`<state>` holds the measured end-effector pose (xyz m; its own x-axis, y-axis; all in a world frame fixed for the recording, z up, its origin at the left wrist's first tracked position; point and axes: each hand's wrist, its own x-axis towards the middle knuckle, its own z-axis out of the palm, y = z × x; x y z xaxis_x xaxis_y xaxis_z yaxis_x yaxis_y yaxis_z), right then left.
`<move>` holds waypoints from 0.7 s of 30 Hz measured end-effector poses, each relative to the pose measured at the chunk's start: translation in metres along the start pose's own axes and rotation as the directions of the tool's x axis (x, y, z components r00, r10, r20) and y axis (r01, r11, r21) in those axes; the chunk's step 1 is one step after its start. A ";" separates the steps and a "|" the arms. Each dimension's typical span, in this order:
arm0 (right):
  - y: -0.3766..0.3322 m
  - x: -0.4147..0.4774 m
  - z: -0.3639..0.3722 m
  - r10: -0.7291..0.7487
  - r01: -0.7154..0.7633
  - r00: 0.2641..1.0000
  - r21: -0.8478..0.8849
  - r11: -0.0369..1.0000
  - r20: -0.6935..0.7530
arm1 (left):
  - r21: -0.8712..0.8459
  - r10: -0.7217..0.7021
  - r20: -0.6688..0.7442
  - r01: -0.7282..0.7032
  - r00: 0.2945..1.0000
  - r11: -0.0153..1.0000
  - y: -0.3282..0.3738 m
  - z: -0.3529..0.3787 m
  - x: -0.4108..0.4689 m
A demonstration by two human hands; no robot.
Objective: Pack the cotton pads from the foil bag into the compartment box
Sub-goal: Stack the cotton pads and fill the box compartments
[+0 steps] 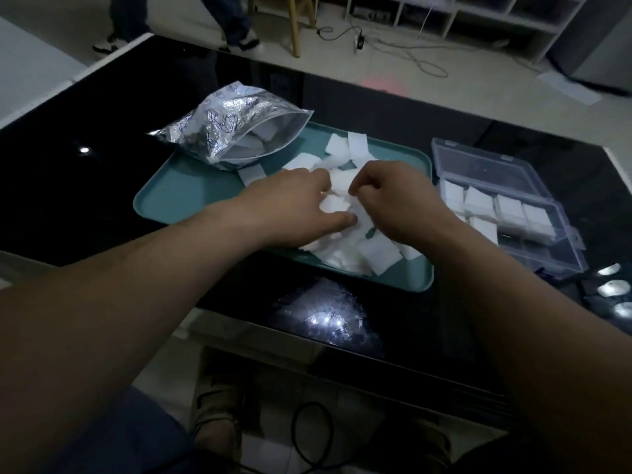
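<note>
Glossy black table, pale tiled floor, white shelving.

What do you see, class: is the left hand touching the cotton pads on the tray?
Touching. The head view shows the left hand pinching the cotton pads between fingers and thumb.

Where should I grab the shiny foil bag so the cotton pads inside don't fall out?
Probably the upper lip of its open mouth, coming from the right. The foil bag lies on its side at the far-left corner of the teal tray, mouth facing right, cotton pads showing inside. A grip there tips the mouth up as you lift.
</note>
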<state>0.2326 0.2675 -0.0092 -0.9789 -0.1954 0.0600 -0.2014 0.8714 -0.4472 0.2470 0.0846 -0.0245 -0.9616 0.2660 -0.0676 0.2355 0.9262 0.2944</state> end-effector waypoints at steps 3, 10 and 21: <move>0.002 0.010 0.006 0.010 -0.010 0.996 -0.001 1.000 -0.088 | 0.051 0.009 -0.009 -0.009 1.000 0.999 0.003 0.005 -0.001; 0.002 0.031 0.022 0.034 -0.029 0.997 -0.063 0.998 0.072 | -0.072 -0.023 0.019 0.024 1.000 0.997 0.006 0.000 0.002; 0.021 0.022 0.015 -0.113 0.117 0.993 -0.156 0.981 0.032 | -0.287 -0.060 -0.024 0.050 0.998 0.957 0.001 -0.004 0.006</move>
<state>0.2074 0.2745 -0.0303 -0.9480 -0.3076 0.0814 -0.3177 0.9019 -0.2926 0.2414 0.0860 -0.0210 -0.9770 0.2040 -0.0624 0.1365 0.8225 0.5521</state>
